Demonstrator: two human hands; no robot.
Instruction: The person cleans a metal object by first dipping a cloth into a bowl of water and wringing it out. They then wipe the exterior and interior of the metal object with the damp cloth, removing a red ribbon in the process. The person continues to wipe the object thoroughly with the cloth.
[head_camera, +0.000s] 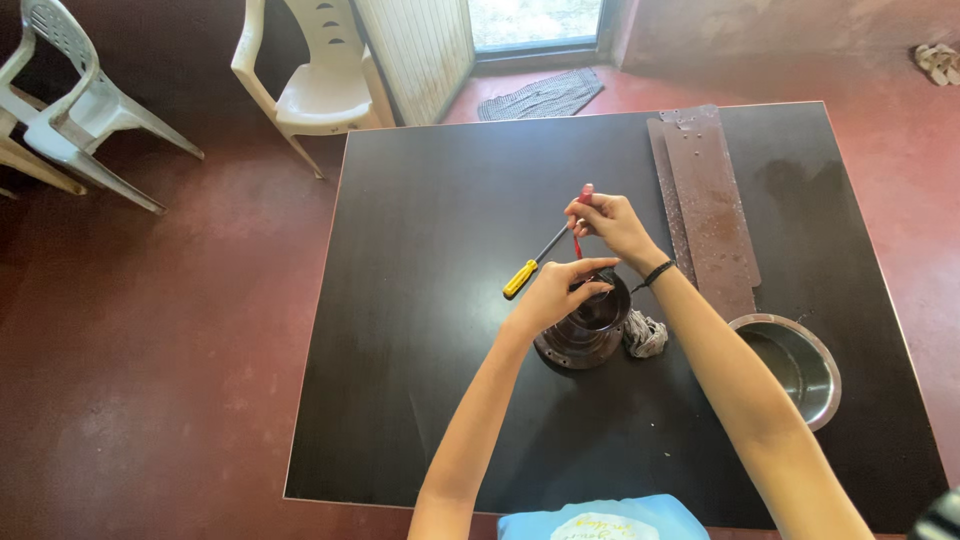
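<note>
Nearest the camera: a light blue garment (600, 520) at the frame's lower edge, with both forearms extending over the dark table (420, 200). Left hand (555, 290) is cupped on the rim of a dark round housing (590, 335) near the table's middle, apparently to steady it. Right hand (610, 222), raised just above it, pinches a slim red item (578, 235); its kind cannot be determined. It hangs near vertical, upper end in the fingers, lower end toward the housing. A yellow-handled screwdriver (530, 268) lies diagonally, handle toward the person. Beside it: a crumpled rag (645, 335), a steel bowl (800, 365), brown metal blades (705, 210).
</note>
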